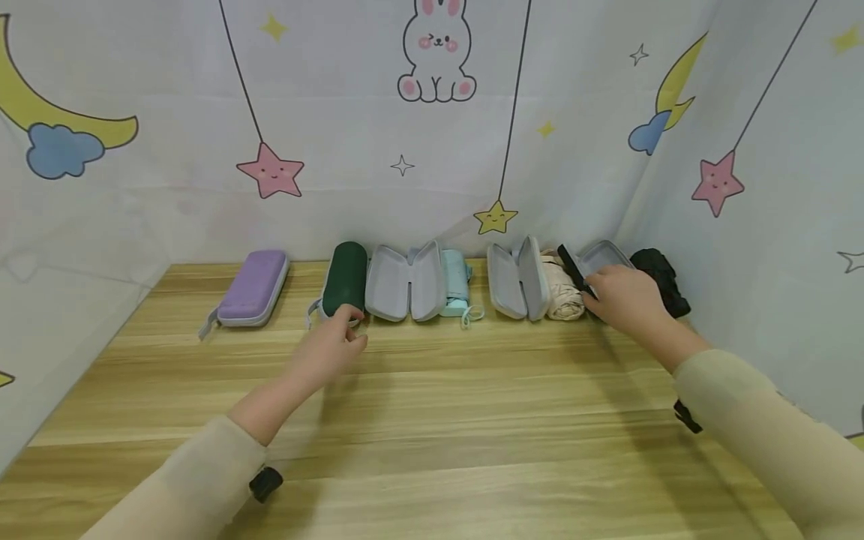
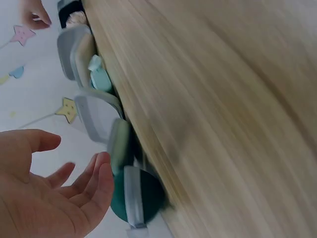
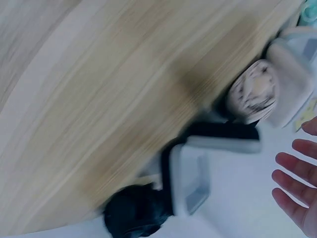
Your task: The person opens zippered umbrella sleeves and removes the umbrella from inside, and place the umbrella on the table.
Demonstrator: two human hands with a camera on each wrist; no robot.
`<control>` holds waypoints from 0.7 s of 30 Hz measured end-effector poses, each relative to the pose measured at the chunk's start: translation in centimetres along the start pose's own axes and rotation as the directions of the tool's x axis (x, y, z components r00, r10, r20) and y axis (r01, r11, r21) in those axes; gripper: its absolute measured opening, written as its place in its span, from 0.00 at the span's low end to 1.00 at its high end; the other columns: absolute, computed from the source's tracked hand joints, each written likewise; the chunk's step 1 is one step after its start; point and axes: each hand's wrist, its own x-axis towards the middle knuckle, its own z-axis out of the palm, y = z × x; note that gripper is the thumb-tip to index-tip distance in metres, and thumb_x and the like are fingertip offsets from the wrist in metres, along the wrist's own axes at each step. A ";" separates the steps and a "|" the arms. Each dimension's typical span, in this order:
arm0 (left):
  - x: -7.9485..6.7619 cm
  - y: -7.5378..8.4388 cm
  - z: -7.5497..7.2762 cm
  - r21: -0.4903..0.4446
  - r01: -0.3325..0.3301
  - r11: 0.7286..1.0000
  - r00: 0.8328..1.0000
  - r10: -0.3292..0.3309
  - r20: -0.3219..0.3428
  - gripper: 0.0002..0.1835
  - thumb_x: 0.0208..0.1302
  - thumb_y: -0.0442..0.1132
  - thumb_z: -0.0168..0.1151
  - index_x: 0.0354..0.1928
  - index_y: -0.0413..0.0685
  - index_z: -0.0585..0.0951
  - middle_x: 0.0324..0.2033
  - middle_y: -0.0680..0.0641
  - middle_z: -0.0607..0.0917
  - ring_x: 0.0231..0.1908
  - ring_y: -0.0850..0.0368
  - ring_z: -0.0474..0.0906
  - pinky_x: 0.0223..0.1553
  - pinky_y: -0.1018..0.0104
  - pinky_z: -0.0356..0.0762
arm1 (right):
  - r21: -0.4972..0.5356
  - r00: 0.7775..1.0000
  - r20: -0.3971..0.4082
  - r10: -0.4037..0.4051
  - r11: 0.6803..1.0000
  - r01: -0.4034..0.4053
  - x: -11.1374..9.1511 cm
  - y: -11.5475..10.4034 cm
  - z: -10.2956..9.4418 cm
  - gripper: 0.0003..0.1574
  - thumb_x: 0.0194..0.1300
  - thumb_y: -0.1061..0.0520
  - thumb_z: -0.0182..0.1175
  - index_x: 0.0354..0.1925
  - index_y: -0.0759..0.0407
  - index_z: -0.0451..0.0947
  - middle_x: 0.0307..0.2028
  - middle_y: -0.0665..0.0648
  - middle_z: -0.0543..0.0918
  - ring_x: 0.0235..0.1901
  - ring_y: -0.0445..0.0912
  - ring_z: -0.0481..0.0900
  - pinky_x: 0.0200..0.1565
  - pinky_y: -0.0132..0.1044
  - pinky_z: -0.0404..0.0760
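My left hand [image 1: 328, 346] is at the near end of a closed dark green zip case [image 1: 346, 276], its fingers loosely bent and holding nothing. In the left wrist view the fingers [image 2: 94, 186] overlap the edge of that case. My right hand [image 1: 624, 298] hovers by an open black case [image 1: 603, 257] with a grey lining. The right wrist view shows its fingers [image 3: 297, 168] spread and apart from the black case's lid [image 3: 223, 136]. A rolled beige folding umbrella [image 1: 563, 291] lies left of this case, and a black folded bundle [image 1: 660, 279] lies to its right.
A purple zip case [image 1: 253, 285] lies closed at the far left. Two more grey-lined cases stand open, one mid-row [image 1: 389, 283] and one further right [image 1: 508, 281]. Between them is a mint folding umbrella [image 1: 456, 279] with a cord loop. A printed cloth backdrop [image 1: 337, 112] rises behind the wooden table [image 1: 439, 435].
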 end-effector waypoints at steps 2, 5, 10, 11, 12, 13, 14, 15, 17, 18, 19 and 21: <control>0.3 -0.6 -0.3 0.015 0.027 1.000 0.999 -0.026 -0.037 0.26 0.70 0.41 0.52 0.65 0.36 0.63 0.45 0.37 0.81 0.33 0.47 0.79 0.32 0.57 0.74 | 0.004 0.998 -0.044 -0.051 0.999 0.051 -0.2 -0.9 -0.3 0.12 0.62 0.55 0.66 0.39 0.64 0.83 0.29 0.58 0.81 0.28 0.53 0.79 0.28 0.48 0.78; 0.7 -1.4 -0.5 0.058 0.082 0.995 0.993 -0.077 -0.093 0.31 0.70 0.43 0.53 0.68 0.33 0.59 0.56 0.29 0.75 0.49 0.38 0.77 0.45 0.47 0.75 | 0.002 0.977 -0.140 -0.159 0.987 0.161 -0.3 -2.6 -0.7 0.11 0.60 0.56 0.68 0.36 0.63 0.83 0.27 0.56 0.81 0.25 0.51 0.78 0.27 0.46 0.78; 1.5 -2.4 -0.5 0.080 0.136 0.987 0.984 -0.126 -0.126 0.41 0.69 0.48 0.55 0.70 0.26 0.51 0.60 0.20 0.66 0.57 0.26 0.67 0.54 0.39 0.68 | -0.036 0.897 -0.302 -0.323 0.944 0.328 -0.3 -5.9 -1.2 0.11 0.54 0.56 0.72 0.33 0.62 0.84 0.26 0.55 0.81 0.24 0.49 0.78 0.25 0.42 0.78; 1.7 -2.6 -0.5 0.076 0.138 0.987 0.984 -0.128 -0.125 0.42 0.69 0.49 0.55 0.70 0.25 0.50 0.59 0.20 0.65 0.57 0.26 0.67 0.54 0.38 0.68 | -0.043 0.884 -0.317 -0.344 0.936 0.349 -0.3 -6.6 -1.2 0.11 0.53 0.56 0.73 0.32 0.61 0.84 0.25 0.55 0.81 0.23 0.49 0.78 0.24 0.41 0.77; 1.9 -2.7 -0.5 0.070 0.139 0.988 0.984 -0.129 -0.123 0.43 0.69 0.50 0.55 0.70 0.24 0.49 0.59 0.19 0.65 0.57 0.25 0.66 0.54 0.38 0.68 | -0.048 0.874 -0.323 -0.364 0.928 0.368 -0.3 -7.3 -1.2 0.11 0.53 0.55 0.73 0.32 0.61 0.84 0.25 0.55 0.81 0.23 0.49 0.78 0.24 0.41 0.77; 2.1 -2.9 -0.6 0.063 0.139 0.988 0.984 -0.131 -0.121 0.44 0.69 0.51 0.55 0.70 0.24 0.48 0.59 0.19 0.64 0.57 0.25 0.66 0.54 0.38 0.68 | -0.046 0.862 -0.329 -0.386 0.918 0.393 -0.4 -8.1 -1.1 0.11 0.53 0.55 0.73 0.32 0.60 0.84 0.25 0.54 0.81 0.23 0.48 0.78 0.24 0.41 0.78; 2.2 -3.0 -0.6 0.056 0.140 0.989 0.984 -0.133 -0.118 0.45 0.69 0.51 0.55 0.70 0.23 0.48 0.59 0.19 0.64 0.57 0.25 0.66 0.54 0.37 0.68 | -0.040 0.856 -0.321 -0.404 0.909 0.414 -0.4 -8.9 -1.1 0.12 0.53 0.54 0.73 0.32 0.60 0.84 0.26 0.54 0.81 0.24 0.48 0.78 0.25 0.41 0.78; 2.4 -3.1 -0.6 0.046 0.147 0.988 0.984 -0.141 -0.109 0.45 0.69 0.52 0.55 0.70 0.23 0.47 0.60 0.19 0.63 0.58 0.25 0.65 0.55 0.38 0.67 | -0.034 0.852 -0.310 -0.422 0.900 0.434 -0.6 -9.7 -1.0 0.13 0.53 0.53 0.73 0.32 0.60 0.84 0.26 0.54 0.82 0.24 0.48 0.79 0.26 0.41 0.78; 2.7 -3.2 -0.7 0.029 0.155 0.987 0.984 -0.152 -0.097 0.46 0.69 0.52 0.55 0.70 0.23 0.46 0.60 0.18 0.62 0.59 0.25 0.64 0.56 0.38 0.66 | -0.018 0.839 -0.286 -0.462 0.879 0.477 -0.9 -11.2 -0.9 0.13 0.54 0.52 0.73 0.33 0.60 0.84 0.27 0.53 0.82 0.26 0.48 0.79 0.28 0.41 0.78; 2.9 -3.2 -0.7 0.023 0.161 0.987 0.983 -0.158 -0.091 0.46 0.69 0.52 0.55 0.70 0.23 0.46 0.61 0.19 0.62 0.60 0.26 0.63 0.57 0.38 0.66 | -0.013 0.829 -0.278 -0.485 0.865 0.502 -1.2 -11.9 -0.9 0.13 0.55 0.52 0.72 0.33 0.59 0.84 0.28 0.53 0.82 0.27 0.48 0.79 0.29 0.41 0.79; 3.1 -3.2 -0.6 0.020 0.170 0.985 0.982 -0.168 -0.087 0.47 0.69 0.52 0.55 0.71 0.23 0.46 0.62 0.19 0.61 0.61 0.26 0.63 0.57 0.38 0.65 | -0.004 0.820 -0.271 -0.504 0.852 0.523 -1.4 -12.5 -0.9 0.13 0.55 0.52 0.72 0.33 0.59 0.84 0.28 0.53 0.82 0.27 0.48 0.79 0.30 0.41 0.79; 3.6 -3.3 -0.6 0.020 0.190 0.982 0.979 -0.187 -0.084 0.47 0.69 0.52 0.55 0.71 0.24 0.45 0.62 0.19 0.61 0.61 0.27 0.62 0.58 0.39 0.65 | -0.007 0.801 -0.262 -0.538 0.831 0.556 -1.7 -13.7 -0.9 0.12 0.56 0.51 0.71 0.34 0.58 0.84 0.28 0.52 0.82 0.29 0.47 0.80 0.31 0.40 0.79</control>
